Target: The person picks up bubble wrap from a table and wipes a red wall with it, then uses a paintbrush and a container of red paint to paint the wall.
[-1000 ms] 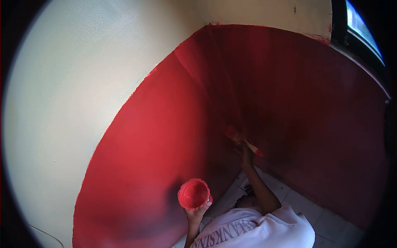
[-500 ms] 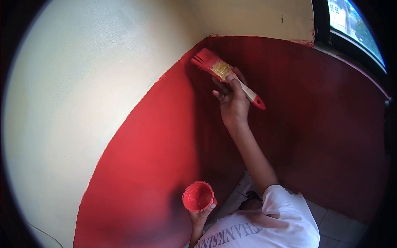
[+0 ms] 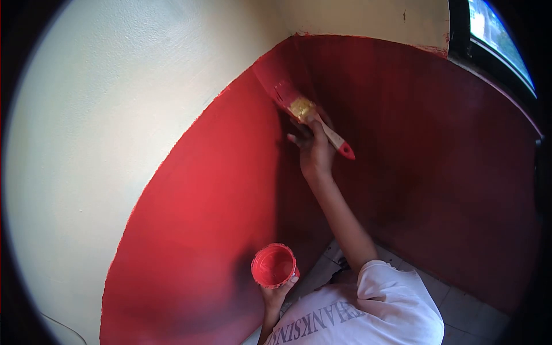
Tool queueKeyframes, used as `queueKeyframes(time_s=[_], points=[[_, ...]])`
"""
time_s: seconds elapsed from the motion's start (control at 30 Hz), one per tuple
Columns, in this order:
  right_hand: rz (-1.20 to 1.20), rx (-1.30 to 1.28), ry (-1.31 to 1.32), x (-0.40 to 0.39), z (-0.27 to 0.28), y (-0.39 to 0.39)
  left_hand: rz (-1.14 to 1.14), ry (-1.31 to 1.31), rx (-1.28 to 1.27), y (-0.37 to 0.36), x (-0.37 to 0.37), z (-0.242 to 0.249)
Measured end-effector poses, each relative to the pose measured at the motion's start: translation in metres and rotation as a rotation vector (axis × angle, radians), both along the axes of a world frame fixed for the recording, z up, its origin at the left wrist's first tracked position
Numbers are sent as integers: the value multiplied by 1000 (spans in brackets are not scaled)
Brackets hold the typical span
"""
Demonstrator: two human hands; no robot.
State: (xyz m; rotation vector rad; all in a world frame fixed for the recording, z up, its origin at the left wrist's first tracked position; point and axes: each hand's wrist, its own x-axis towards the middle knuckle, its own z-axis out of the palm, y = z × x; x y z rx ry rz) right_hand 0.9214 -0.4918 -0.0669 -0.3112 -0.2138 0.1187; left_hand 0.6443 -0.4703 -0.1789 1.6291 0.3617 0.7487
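My right hand point(image 3: 314, 144) grips the pale handle of a paintbrush point(image 3: 329, 133) with a red handle tip and a metal ferrule. Its red bristles point up and left, at the red wall near the corner; they blend with the wall colour, so contact is hard to judge. Low in the view, my left hand point(image 3: 277, 294) is wrapped round a cup point(image 3: 275, 265) with red paint inside and a smeared rim.
A cream wall point(image 3: 115, 126) meets the red painted area point(image 3: 195, 207) along a curved edge. At the upper right is a dark-framed window point(image 3: 500, 34). Pale floor tiles point(image 3: 460, 305) show at the lower right, and a thin cable lies at the lower left.
The brush and my right hand have moved down and slightly left. The cup in my left hand sits slightly higher in view, and the camera view has shifted a little.
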Motion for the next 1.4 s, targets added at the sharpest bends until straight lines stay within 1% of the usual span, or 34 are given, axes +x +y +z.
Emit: queueKeyframes(time_s=[0.07,0.1,0.17,0.23,0.27,0.3,0.37,0.4,0.43,0.47,0.5,0.57,0.63,0.67,0.73,0.77,0.87,0.97,1.07,1.17,1.2,1.27,1.33,1.37,1.4], points=[[-5,-76,79,-3,-49,0,-9,9,-2,3,-1,-3],[5,-105,113,-3,-84,0,-12,11,0,3,-1,-2],[5,-262,245,-10,-154,-6,-19,15,10,2,-2,4],[61,-367,385,-16,-229,-16,-61,5,0,2,0,7],[81,-460,436,-21,-258,-23,-87,-1,-7,2,-1,7],[98,-549,488,-27,-277,-31,-108,-6,0,4,-1,7],[22,-558,435,-34,-285,-42,-153,-24,25,9,1,6],[-15,-564,409,-34,-287,-43,-176,-16,-7,11,1,9],[-50,-504,382,-34,-273,-44,-196,-3,-40,10,0,12],[-82,-446,355,-33,-241,-44,-213,11,-74,9,-1,14],[-96,-366,377,-35,-212,-46,-208,63,-34,5,0,19],[-118,-234,178,-24,-130,-47,-202,66,16,10,-2,11],[-124,-156,71,-11,-56,-48,-230,42,10,12,0,11],[-129,-121,19,-5,-24,-48,-242,29,5,11,1,11],[-141,-49,-82,5,23,-44,-244,14,-16,12,2,10],[-141,-6,-130,9,38,-42,-240,5,-24,12,2,9],[-137,29,-118,15,64,-36,-174,-16,-10,14,1,-3],[-124,9,-112,27,54,-24,-142,-37,-37,9,2,-3],[-81,-4,-5,27,16,-18,-99,-33,-41,8,1,-5],[-75,-136,126,21,-60,-17,-98,-2,-64,6,-2,-4],[-68,-157,186,18,-96,-17,-95,13,-61,6,-2,-4],[-35,-248,305,13,-185,-16,-94,44,-57,7,-4,-2],[-44,-398,413,-4,-262,-18,-107,38,-63,9,-4,-3],[-33,-472,420,-11,-303,-23,-119,38,-67,9,-4,-3],[-25,-544,427,-17,-330,-31,-136,35,-77,7,-4,0]])
